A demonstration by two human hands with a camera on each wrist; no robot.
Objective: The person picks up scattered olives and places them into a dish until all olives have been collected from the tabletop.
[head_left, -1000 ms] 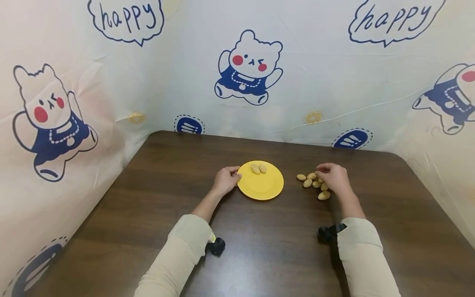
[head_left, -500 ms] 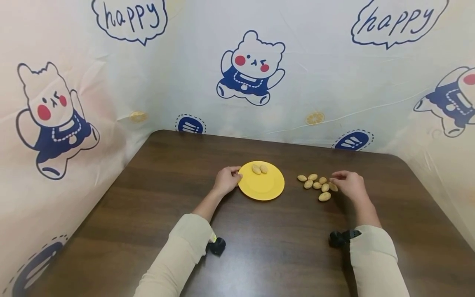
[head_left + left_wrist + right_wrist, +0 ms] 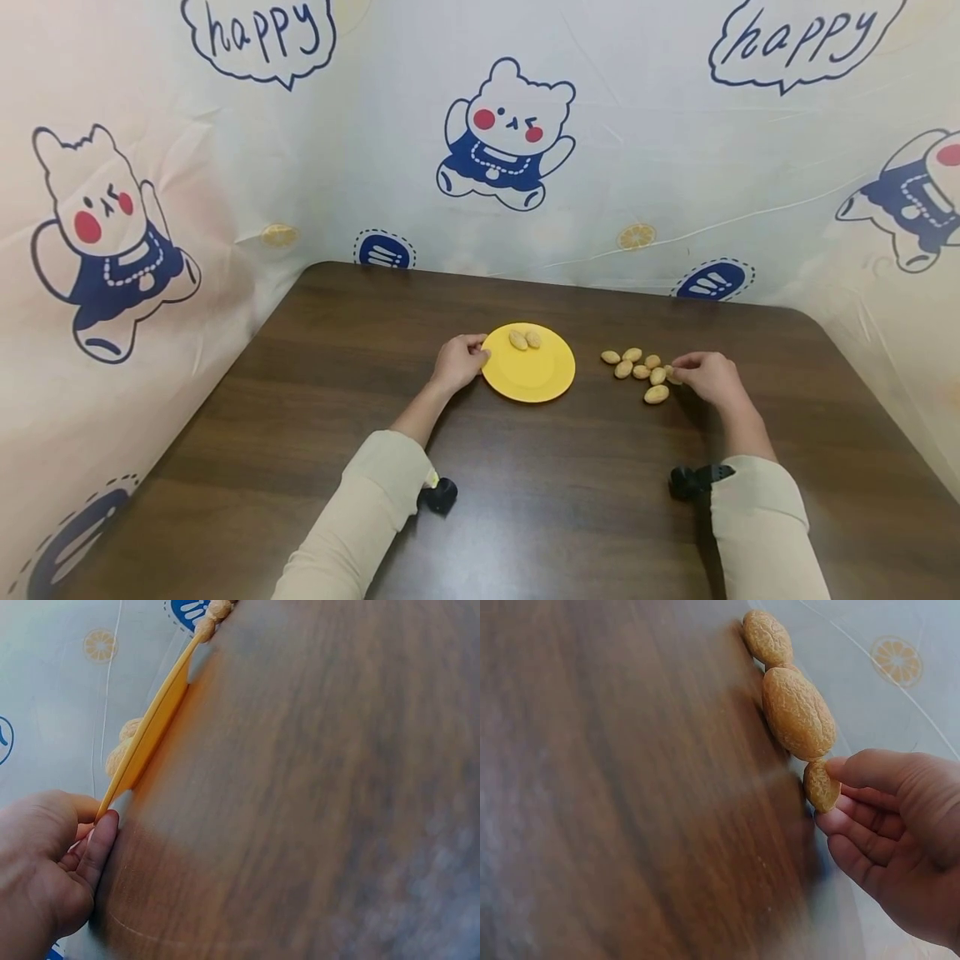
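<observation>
My left hand (image 3: 459, 364) pinches the left rim of a round yellow plate (image 3: 528, 383). In the left wrist view, the plate (image 3: 154, 729) is seen edge-on and the hand's (image 3: 49, 859) thumb and fingers meet at its near rim. Two tan, wrinkled, potato-like ovals (image 3: 518, 340) lie toward the plate's far side. Right of the plate, several loose ovals (image 3: 641, 372) are spread on the table. At their right end, my right hand (image 3: 708, 377) pinches one oval (image 3: 822, 786) between thumb and fingers, low over the tabletop; whether it touches the wood cannot be told.
The brown wooden table (image 3: 547, 492) has a patterned cloth (image 3: 637, 142) hung behind it and at its sides. Black wrist cameras (image 3: 439, 497) sit at both cuffs. A larger-looking oval (image 3: 799, 712) stands just beside the pinched one in the right wrist view.
My right hand moved from over the ovals' far side to their right end, then took a pinch on the rightmost oval. The left hand and plate stayed in place.
</observation>
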